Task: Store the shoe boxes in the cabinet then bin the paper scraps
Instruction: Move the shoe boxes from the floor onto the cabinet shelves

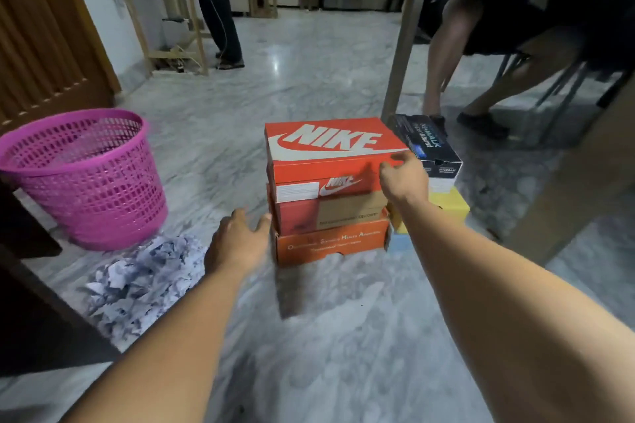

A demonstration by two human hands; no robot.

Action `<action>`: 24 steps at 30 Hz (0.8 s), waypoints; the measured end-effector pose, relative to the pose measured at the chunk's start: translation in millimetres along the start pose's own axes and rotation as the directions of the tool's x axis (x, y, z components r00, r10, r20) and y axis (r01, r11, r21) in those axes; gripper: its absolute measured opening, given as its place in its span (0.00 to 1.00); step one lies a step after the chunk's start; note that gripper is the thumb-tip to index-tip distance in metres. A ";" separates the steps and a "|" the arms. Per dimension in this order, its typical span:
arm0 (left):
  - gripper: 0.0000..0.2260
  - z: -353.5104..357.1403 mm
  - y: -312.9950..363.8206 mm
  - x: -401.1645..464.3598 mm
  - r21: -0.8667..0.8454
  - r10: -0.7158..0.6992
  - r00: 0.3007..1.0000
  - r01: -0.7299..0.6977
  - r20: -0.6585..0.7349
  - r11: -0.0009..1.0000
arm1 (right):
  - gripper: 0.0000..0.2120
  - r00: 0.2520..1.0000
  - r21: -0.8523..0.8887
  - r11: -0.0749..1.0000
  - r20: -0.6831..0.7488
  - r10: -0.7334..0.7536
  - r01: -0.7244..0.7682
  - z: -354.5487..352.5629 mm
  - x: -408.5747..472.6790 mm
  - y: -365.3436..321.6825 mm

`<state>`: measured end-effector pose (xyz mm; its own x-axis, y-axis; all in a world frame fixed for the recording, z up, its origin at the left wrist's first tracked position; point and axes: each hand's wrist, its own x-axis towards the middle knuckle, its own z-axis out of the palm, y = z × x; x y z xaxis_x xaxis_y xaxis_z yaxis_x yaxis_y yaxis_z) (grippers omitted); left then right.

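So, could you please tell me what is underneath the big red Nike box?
Under the Nike box sit two more shoe boxes: a red and tan box, then an orange box on the floor. Their contents are hidden.

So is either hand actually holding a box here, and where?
Nothing is gripped yet. The right hand touches the top Nike box at its near right corner; the left hand reaches open beside the bottom orange box.

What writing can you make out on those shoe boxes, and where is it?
"NIKE": lid of the top red box, with a swoosh.
"NIKE": that box's front end, smaller.
"WALK": black box; other words blurred.
Bottom orange box: printed lines too blurred to read.
White label, tan patch: unreadable.
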<state>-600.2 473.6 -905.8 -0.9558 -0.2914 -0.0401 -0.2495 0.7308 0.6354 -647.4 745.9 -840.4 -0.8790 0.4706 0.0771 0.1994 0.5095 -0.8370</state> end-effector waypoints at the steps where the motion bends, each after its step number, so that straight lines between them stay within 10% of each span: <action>1: 0.30 4.6 12.2 12.3 0.020 0.013 1.000 -0.013 -0.004 1.000 | 0.23 1.000 0.007 1.000 0.002 0.030 -0.030 -1.8 17.1 2.9; 7: 0.34 29.4 74.1 82.8 -0.226 -0.006 1.000 0.010 0.018 0.974 | 0.29 0.995 -0.001 0.995 0.013 0.100 -0.100 8.7 88.6 15.4; 12: 0.26 56.1 77.9 101.7 -0.635 -0.043 0.990 0.120 0.136 0.763 | 0.24 0.989 0.085 0.986 0.032 0.141 -0.143 16.2 113.5 26.9; 17: 0.31 58.2 65.1 111.9 -0.752 -0.188 0.982 0.148 0.033 0.642 | 0.36 0.986 0.152 0.974 0.012 0.169 -0.169 22.9 132.6 56.0; 24: 0.20 18.5 49.9 74.4 -0.734 -0.356 0.928 0.169 -0.105 0.658 | 0.23 0.979 0.178 0.971 0.152 0.134 -0.161 12.1 78.2 32.1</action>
<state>-686.7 499.8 -891.3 -0.7822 -0.5956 -0.1826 -0.2114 -0.0219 0.9771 -715.0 790.4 -867.8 -0.8999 0.4196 -0.1192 0.2577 0.2909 -0.9214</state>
